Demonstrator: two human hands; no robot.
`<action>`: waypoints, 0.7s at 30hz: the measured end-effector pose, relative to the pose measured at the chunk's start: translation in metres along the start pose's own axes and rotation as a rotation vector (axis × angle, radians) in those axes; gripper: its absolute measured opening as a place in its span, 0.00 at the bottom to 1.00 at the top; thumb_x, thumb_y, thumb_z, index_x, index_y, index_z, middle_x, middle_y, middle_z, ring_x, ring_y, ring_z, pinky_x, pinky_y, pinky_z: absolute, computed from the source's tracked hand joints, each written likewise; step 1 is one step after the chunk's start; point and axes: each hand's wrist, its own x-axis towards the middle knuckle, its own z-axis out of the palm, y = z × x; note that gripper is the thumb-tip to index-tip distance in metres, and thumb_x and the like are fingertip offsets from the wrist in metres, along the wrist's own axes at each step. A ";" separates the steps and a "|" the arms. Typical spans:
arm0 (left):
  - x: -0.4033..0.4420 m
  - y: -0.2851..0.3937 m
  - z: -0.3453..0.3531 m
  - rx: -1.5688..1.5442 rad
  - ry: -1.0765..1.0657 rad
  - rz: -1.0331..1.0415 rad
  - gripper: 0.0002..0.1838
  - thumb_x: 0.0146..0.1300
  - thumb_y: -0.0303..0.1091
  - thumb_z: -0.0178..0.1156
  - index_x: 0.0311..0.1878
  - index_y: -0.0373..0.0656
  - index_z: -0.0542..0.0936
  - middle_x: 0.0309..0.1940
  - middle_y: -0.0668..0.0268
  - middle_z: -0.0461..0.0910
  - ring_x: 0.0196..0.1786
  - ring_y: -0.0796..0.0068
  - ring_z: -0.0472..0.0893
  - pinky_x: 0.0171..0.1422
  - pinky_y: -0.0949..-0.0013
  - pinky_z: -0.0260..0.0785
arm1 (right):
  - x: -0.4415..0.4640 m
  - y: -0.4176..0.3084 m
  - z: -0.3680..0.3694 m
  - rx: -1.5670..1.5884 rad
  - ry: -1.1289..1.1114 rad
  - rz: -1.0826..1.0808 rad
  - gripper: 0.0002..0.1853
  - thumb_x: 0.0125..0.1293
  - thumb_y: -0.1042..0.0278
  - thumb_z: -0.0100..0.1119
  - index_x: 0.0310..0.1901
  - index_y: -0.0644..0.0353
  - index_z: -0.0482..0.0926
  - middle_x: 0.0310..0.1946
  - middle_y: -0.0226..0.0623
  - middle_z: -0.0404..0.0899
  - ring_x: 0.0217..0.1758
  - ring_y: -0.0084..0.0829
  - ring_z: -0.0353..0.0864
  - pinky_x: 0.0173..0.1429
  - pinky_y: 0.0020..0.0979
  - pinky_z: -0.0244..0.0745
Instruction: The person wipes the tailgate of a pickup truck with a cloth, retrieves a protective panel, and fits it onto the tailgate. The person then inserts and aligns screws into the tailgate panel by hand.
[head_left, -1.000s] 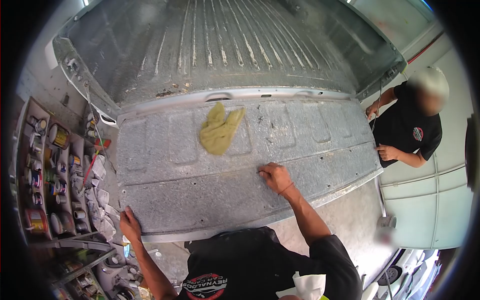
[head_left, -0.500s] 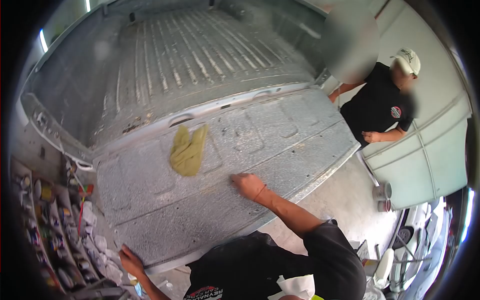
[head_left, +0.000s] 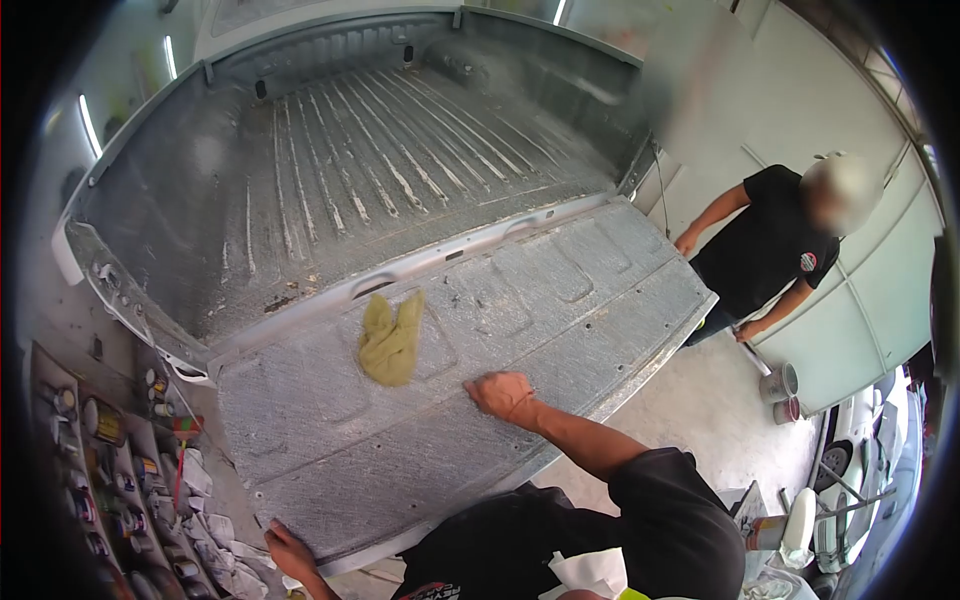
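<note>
A lowered pickup tailgate (head_left: pixel 440 450) with a rough grey coated face lies before me. My left hand (head_left: pixel 291 551) grips its near left corner, thumb over the top edge. Over the middle of the panel, my right hand (head_left: pixel 503 396) rests with its fingers curled down against the surface. Whatever may be under those fingers is hidden. A crumpled yellow-green cloth (head_left: pixel 390 345) lies on the panel, just beyond and left of my right hand, not touching it.
The ribbed truck bed (head_left: pixel 380 170) extends beyond the tailgate. A co-worker (head_left: pixel 765 245) in a black shirt stands at its right end. Shelves with cans (head_left: pixel 120 480) are at left, stacked buckets (head_left: pixel 780 385) on the floor at right. A white car (head_left: pixel 850 460) is farther right.
My view has tilted up, so the tailgate sits lower in the picture. My right hand has shifted slightly left across the panel. The co-worker has lowered one hand.
</note>
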 end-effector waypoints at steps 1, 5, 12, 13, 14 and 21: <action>0.000 -0.001 0.000 -0.012 0.007 0.021 0.28 0.74 0.53 0.45 0.38 0.33 0.76 0.33 0.41 0.79 0.37 0.35 0.77 0.41 0.46 0.66 | 0.004 -0.003 -0.002 0.011 -0.080 0.094 0.16 0.68 0.56 0.50 0.36 0.59 0.81 0.33 0.46 0.83 0.36 0.49 0.85 0.44 0.45 0.80; 0.000 -0.002 -0.001 -0.054 -0.011 0.041 0.27 0.73 0.53 0.45 0.38 0.33 0.76 0.32 0.40 0.79 0.37 0.35 0.77 0.40 0.45 0.66 | -0.001 -0.011 -0.026 -0.040 -0.153 0.058 0.20 0.69 0.54 0.50 0.31 0.62 0.81 0.30 0.50 0.83 0.34 0.51 0.85 0.41 0.46 0.80; -0.006 0.012 -0.006 0.010 0.003 0.004 0.27 0.73 0.53 0.46 0.37 0.34 0.75 0.32 0.40 0.79 0.37 0.34 0.78 0.41 0.43 0.67 | -0.003 0.019 -0.004 -0.163 0.014 -0.350 0.12 0.61 0.65 0.53 0.41 0.64 0.78 0.32 0.51 0.84 0.36 0.51 0.85 0.43 0.47 0.80; -0.005 0.012 -0.006 0.017 0.010 0.006 0.26 0.73 0.53 0.46 0.37 0.34 0.75 0.32 0.40 0.79 0.37 0.34 0.78 0.40 0.43 0.67 | -0.001 0.016 -0.006 -0.147 -0.100 -0.248 0.12 0.60 0.66 0.54 0.41 0.64 0.79 0.32 0.51 0.84 0.36 0.51 0.85 0.41 0.47 0.81; -0.006 0.013 -0.006 0.024 0.018 0.008 0.26 0.73 0.53 0.46 0.38 0.34 0.75 0.31 0.40 0.79 0.37 0.34 0.78 0.40 0.43 0.67 | 0.000 0.012 -0.008 -0.130 -0.213 -0.146 0.11 0.59 0.67 0.54 0.40 0.64 0.80 0.31 0.50 0.84 0.35 0.50 0.85 0.40 0.46 0.81; -0.005 0.012 -0.001 0.029 0.015 0.006 0.25 0.73 0.51 0.47 0.38 0.34 0.75 0.32 0.40 0.79 0.37 0.34 0.78 0.40 0.43 0.67 | 0.024 0.040 0.031 -0.162 -0.451 -0.322 0.11 0.60 0.67 0.53 0.38 0.62 0.83 0.33 0.50 0.84 0.37 0.49 0.86 0.37 0.47 0.81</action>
